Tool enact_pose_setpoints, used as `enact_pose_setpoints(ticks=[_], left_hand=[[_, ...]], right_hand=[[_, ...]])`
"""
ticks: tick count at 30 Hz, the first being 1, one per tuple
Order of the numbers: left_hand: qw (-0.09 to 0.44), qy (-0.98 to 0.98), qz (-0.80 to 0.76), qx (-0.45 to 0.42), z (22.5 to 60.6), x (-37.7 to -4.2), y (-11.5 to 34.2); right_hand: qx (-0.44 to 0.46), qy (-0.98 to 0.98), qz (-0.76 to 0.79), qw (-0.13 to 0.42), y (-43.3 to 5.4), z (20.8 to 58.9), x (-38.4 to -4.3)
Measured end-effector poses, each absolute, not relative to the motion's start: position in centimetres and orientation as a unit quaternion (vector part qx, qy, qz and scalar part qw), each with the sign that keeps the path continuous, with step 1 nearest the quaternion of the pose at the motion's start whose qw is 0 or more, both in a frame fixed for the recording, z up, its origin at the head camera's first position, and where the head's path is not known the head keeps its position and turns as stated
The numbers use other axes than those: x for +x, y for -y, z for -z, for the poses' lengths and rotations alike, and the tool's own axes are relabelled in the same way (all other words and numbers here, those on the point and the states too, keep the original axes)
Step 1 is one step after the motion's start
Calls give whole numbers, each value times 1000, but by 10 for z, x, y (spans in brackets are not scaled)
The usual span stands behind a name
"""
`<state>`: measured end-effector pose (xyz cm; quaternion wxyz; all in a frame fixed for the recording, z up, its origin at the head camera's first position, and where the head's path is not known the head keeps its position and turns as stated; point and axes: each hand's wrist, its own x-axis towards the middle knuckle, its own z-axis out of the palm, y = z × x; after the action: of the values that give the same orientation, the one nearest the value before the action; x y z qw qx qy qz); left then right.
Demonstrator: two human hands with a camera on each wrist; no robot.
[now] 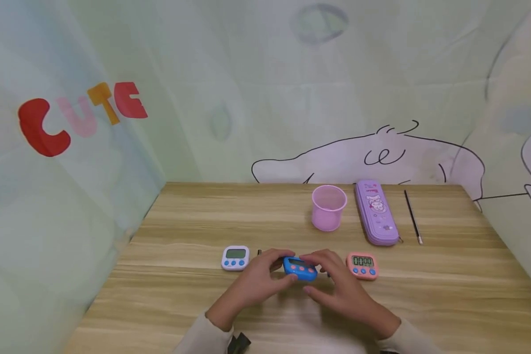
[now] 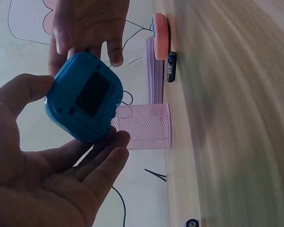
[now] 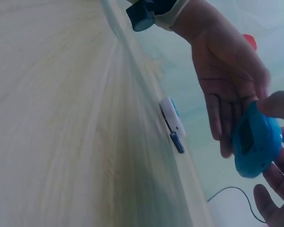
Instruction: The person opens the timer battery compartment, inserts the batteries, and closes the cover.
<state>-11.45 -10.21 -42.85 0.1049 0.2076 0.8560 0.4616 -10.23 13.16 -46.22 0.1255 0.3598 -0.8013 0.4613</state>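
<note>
A blue timer point(image 1: 300, 269) with coral buttons is held up off the table. My left hand point(image 1: 258, 280) grips it at its left side, the thumb on the lower edge and fingers at the upper one. My right hand point(image 1: 342, 290) touches the upper right corner with its fingertips, while its thumb stays apart below. In the left wrist view, the timer's back shows a dark rectangular recess. A dark battery point(image 2: 171, 66) stands near the coral timer point(image 1: 362, 266) on the right. Beside the white timer point(image 1: 235, 258) on the left is another battery point(image 3: 177, 142).
Behind the hands stands a pink mesh pen cup point(image 1: 327, 216). To its right lie a purple pencil case point(image 1: 376, 214) and a black pencil point(image 1: 413, 216). Printed cloth point(image 1: 203, 98) walls off the wooden table point(image 1: 181, 221) at the back and sides.
</note>
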Motion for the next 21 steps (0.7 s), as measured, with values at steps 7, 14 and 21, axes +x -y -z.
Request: enact_pose_setpoints(ticks=[7,14,21], left_hand=[[111,-854,-465,205,427,-113,102],[129,-867,-441,194,430,-114,102],[142,-865,-436,205,430,-115,99]], right_hand=[[343,806,-467,122,-119,468,-103],[322,815,-472,97,-113,475,-100],[290,817,-491,88,-110,481,-98]])
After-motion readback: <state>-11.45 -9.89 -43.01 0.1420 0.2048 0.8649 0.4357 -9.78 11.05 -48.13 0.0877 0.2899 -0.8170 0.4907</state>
